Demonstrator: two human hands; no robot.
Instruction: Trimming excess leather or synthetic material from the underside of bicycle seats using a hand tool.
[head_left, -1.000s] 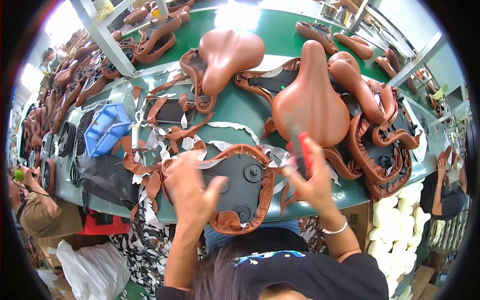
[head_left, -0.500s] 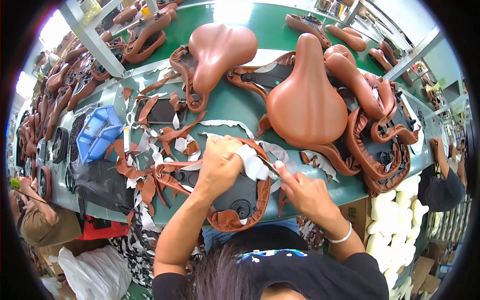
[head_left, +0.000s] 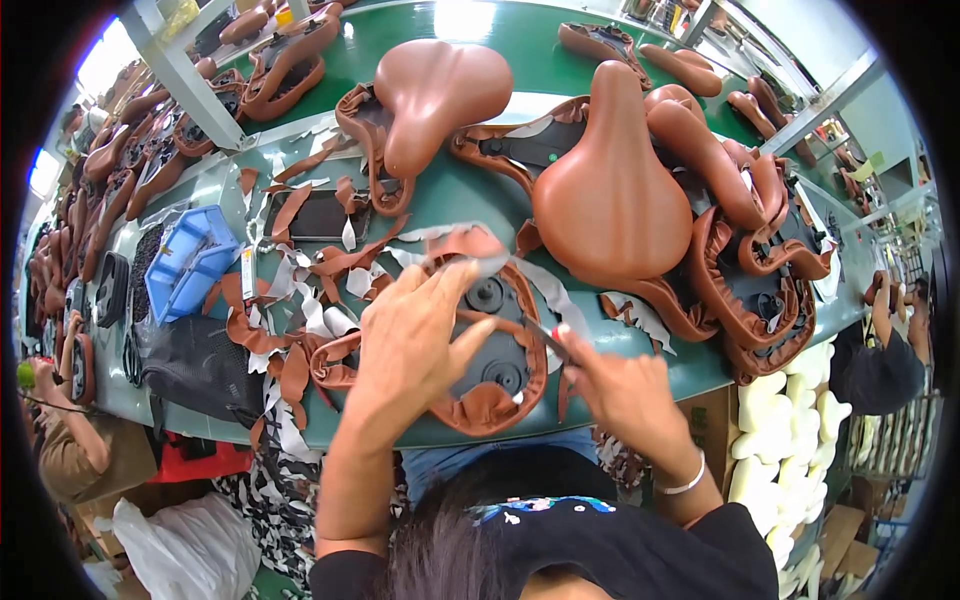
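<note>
An upside-down brown bicycle saddle (head_left: 487, 413) lies on the bench in front of me, its cover gathered in folds around a black base. Over its left part is my left hand (head_left: 415, 325), thumb spread away from the fingers. Just past those fingertips, a blurred brown-and-white offcut strip (head_left: 468, 243) appears loose. My right hand (head_left: 625, 395) grips a knife (head_left: 549, 341) with a thin dark blade and a bit of red near the handle; the blade points at the saddle's right rim. The left hand hides part of the saddle's middle.
Brown and white offcuts (head_left: 295, 375) litter the bench to the left, near a blue tray (head_left: 192, 262) and a black mesh bag (head_left: 200, 370). Finished-looking saddles (head_left: 612, 215) crowd the far side and right. Cream foam pieces (head_left: 785, 440) are stacked at lower right. Other people work at both sides.
My left hand has opened from its grip on the white-backed strip, which is now beyond the fingertips. More of the saddle's black base shows. The knife has dropped slightly toward me.
</note>
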